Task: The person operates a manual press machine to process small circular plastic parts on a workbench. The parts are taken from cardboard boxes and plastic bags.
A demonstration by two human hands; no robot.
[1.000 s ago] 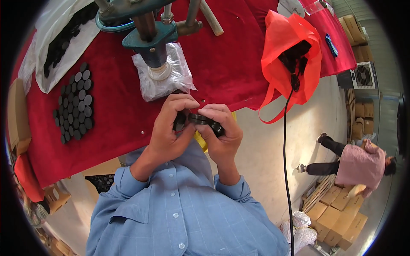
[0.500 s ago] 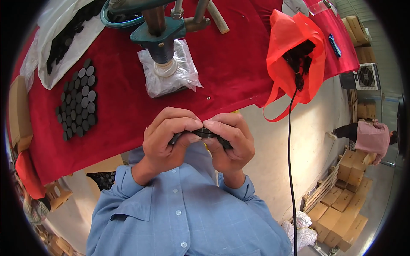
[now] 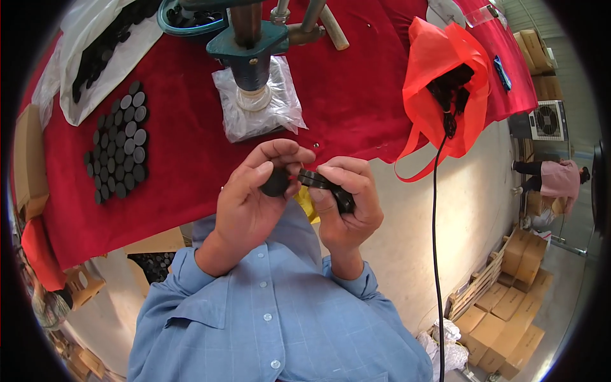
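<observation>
My left hand pinches a small black disc between thumb and fingers. Close beside it, my right hand grips a black round cap-like piece with a ridged rim, and a second black rounded piece sits in the same palm. The fingertips of both hands nearly meet in front of the table's edge. Left of my hands, rows of black and grey discs lie on the red cloth. Whether the pieces in my right hand are joined cannot be made out.
A green metal press stands over a plastic-wrapped pad. Black pieces fill a white bag and a teal basin. A red bag holds black cable, which hangs down right of me. Cartons and a person are farther right.
My hands, pressed together around the black pieces before, have parted slightly. My left hand now holds a separate disc in plain sight, and its fingers have lifted. The person at right has shifted.
</observation>
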